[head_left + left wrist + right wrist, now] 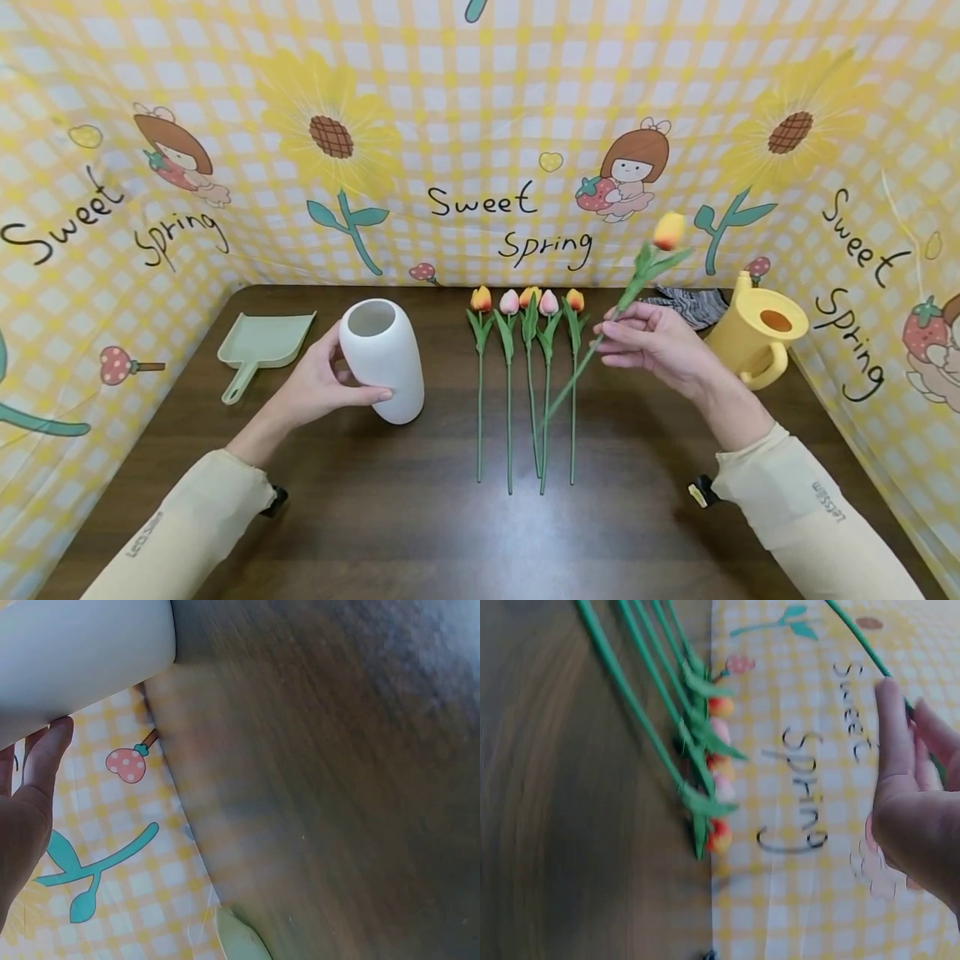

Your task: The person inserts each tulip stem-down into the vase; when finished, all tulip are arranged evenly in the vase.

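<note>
My left hand [322, 379] grips a white vase [386, 358] around its side, the thumb lying across its front. The vase leans a little, its round mouth facing up toward me. In the left wrist view, fingers [49, 757] press against the smooth white wall of the vase [82, 652]. My right hand [660, 346] pinches the green stem of a yellow-orange tulip [667, 232], held slantwise in the air with its bloom up. The same stem [859, 637] runs between the fingers in the right wrist view. Several pink and orange tulips [510, 367] lie side by side beneath it.
A pale green dustpan [262, 337] lies at the left of the dark wooden table [360, 517]. At the right stands a yellow watering can [750, 329], with a grey knitted cloth [693, 306] behind my right hand. A checked yellow cloth [465, 100] walls the table's back and sides.
</note>
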A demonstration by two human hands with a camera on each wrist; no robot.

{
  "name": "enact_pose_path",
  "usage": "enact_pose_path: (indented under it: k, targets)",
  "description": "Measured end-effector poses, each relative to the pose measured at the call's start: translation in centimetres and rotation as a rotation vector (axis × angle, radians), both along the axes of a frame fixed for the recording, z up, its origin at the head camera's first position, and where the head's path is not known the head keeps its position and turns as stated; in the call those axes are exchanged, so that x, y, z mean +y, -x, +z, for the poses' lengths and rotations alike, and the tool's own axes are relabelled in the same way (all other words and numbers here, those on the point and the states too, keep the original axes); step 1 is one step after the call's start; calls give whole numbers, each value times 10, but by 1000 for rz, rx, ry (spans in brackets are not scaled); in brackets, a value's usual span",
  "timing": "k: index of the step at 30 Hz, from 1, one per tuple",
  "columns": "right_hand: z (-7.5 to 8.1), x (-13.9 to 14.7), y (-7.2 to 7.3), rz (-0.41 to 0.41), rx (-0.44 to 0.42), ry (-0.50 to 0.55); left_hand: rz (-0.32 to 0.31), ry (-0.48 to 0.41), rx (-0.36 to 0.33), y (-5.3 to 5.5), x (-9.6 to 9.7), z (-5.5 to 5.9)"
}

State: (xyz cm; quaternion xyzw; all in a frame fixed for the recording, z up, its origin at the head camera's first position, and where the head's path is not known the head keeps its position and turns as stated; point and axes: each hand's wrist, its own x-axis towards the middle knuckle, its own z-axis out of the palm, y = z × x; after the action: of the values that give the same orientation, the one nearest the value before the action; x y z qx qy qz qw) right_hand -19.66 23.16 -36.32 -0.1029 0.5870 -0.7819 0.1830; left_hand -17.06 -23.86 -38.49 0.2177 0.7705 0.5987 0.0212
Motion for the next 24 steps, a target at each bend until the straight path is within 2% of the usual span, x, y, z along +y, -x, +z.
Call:
enact_pose_path:
  k: [3, 9, 17, 20, 24]
  targets:
    - [0, -14, -6, -11, 60, 100, 0, -5, -3, 4, -3, -6]
    - [0, -38, -16, -40, 130, 187, -7, -4, 4, 14, -10, -19]
    - [17, -58, -20, -90, 234, 313, -24, -16, 14, 17, -10, -22]
    - [26, -65, -21, -88, 259, 378, -29, -13, 14, 17, -10, -22]
    - [36, -76, -21, -73, 276, 413, -18, -3, 16, 17, -11, -23]
